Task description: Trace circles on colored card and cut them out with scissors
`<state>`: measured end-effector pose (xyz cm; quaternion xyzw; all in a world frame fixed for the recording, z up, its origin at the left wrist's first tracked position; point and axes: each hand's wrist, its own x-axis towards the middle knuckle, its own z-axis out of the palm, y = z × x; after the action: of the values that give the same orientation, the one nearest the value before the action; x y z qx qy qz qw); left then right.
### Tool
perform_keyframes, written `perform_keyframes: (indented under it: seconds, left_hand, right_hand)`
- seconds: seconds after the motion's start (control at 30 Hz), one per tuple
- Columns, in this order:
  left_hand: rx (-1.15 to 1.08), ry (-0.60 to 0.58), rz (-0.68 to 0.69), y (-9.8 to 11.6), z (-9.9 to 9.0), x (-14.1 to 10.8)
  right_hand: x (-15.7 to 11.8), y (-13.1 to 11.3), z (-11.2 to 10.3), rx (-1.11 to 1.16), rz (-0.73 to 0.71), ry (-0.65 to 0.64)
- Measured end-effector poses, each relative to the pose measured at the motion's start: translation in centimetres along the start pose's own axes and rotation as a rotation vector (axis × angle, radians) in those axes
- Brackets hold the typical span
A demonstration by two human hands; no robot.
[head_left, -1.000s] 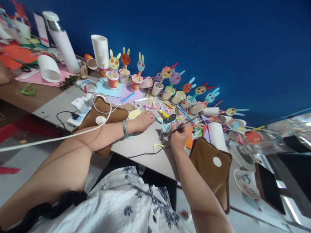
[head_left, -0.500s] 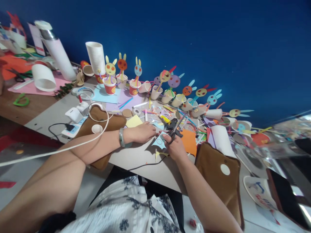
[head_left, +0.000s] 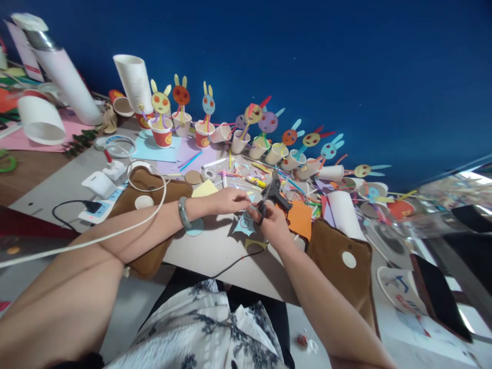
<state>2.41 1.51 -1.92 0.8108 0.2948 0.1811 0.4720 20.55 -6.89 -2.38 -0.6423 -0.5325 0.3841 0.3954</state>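
My right hand [head_left: 272, 223] is closed round the dark handles of a pair of scissors [head_left: 263, 210], whose blades point up and away from me. Just beneath my fingertips is a light blue paper piece [head_left: 245, 225] with curved cut-outs along its edges and a circle drawn on it. My left hand [head_left: 232, 200], with a bangle on the wrist, has its fingers pinched together against the right fingertips; what they hold is too small to tell. Beyond the scissors lies a black glue gun [head_left: 280, 196]. A round blue paper disc [head_left: 194, 227] rests under my left wrist.
Paper cups with rabbit-faced figures [head_left: 161, 130] line the back along the blue wall. Orange paper [head_left: 300, 219] and brown cushions [head_left: 342, 251] flank my hands. A white cable [head_left: 115, 230] crosses over my left arm from a power strip [head_left: 100, 207]. Paper scraps and pens litter the middle.
My view has shifted to the right. My left fingers have come up against the right fingertips, and the blue paper piece sits lower under them. The scissors stay in my right hand.
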Motion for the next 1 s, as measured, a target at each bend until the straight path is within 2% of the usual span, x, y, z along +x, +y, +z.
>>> perform_keyframes:
  seconds: [0.13,0.27,0.43,0.5,0.6,0.67,0.83,0.9,1.0]
  left_hand:
    - [-0.358,-0.144,-0.036,-0.6,0.1,0.1]
    - [-0.428,-0.083,-0.093,-0.8,0.0,0.2]
    - [-0.393,0.138,-0.147,-0.2,-0.9,0.5]
    - [-0.370,0.173,-0.134,0.1,-1.1,0.4]
    - [-0.360,0.183,-0.098,0.3,-1.3,0.2]
    - [-0.355,0.180,-0.081,0.2,-1.3,0.2]
    - [-0.202,0.191,-0.080,-0.3,-1.2,0.3]
    - [-0.057,0.172,-0.075,-0.3,-1.1,0.2]
    - [0.114,0.151,-0.043,-0.5,-1.0,0.2]
  right_hand:
    - [0.6,-0.3,0.3,0.148,0.085,0.017]
    - [0.9,-0.1,-0.2,0.184,0.121,-0.036]
    - [0.7,0.3,-3.0,-0.034,0.099,-0.041]
    - [0.3,0.6,-4.0,-0.087,0.103,-0.060]
    - [-1.0,1.1,-4.6,-0.066,0.097,-0.158]
    - [-2.2,1.2,-4.6,-0.167,0.054,-0.234]
    - [-4.4,1.4,-3.9,-0.718,-0.189,-0.155]
    - [-4.4,1.8,-3.8,-0.757,-0.186,-0.161]
    - [-3.4,2.4,-3.9,-0.674,-0.129,-0.107]
